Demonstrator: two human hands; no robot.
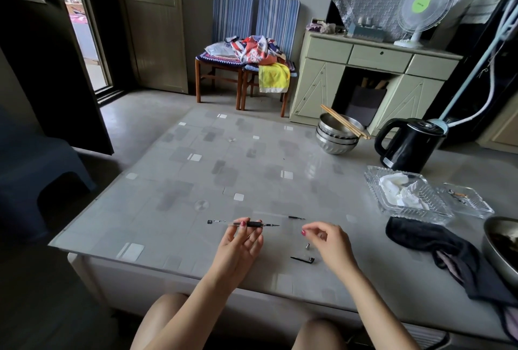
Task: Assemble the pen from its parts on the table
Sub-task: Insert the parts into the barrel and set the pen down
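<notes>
Pen [244, 223] in left hand [239, 248], near table edge [196, 271]

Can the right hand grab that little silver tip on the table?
Probably yes. The right hand hovers just above the silver tip, holds nothing, and nothing lies between them.

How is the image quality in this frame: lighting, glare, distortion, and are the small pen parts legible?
Head view: dim, soft room light, brightest at the open doorway; pale glare patches on the glossy grey table cover; wide-angle bending at the edges; the clear pen barrel with black grip in the left hand is sharp enough, the tiny metal tip piece barely resolved.
</notes>
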